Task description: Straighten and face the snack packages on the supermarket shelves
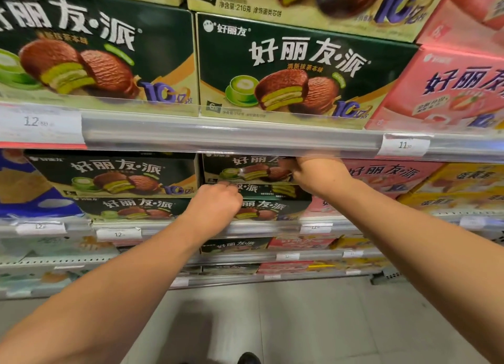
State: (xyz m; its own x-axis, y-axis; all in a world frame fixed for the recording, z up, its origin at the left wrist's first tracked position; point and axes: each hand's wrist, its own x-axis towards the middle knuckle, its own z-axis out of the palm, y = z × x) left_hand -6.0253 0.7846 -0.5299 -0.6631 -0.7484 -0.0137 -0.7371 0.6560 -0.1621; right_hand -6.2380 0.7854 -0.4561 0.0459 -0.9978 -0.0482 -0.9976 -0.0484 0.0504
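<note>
Dark green pie boxes fill the shelves. On the second shelf, a stack of green boxes stands in the middle column. My left hand (218, 200) grips the left end of the middle green box (261, 190) in that stack. My right hand (316, 173) holds the right end of the top green box (245, 167), just under the shelf rail. A lower green box (261, 209) lies beneath them. Both hands' fingers curl around box edges; the fingertips are partly hidden and blurred.
Large green boxes (286, 69) and a pink box (450, 88) sit on the upper shelf behind a clear rail (231, 137). Two more green boxes (117, 175) stand to the left, pink boxes (387, 173) and yellow boxes (463, 183) to the right. Grey floor (272, 322) lies below.
</note>
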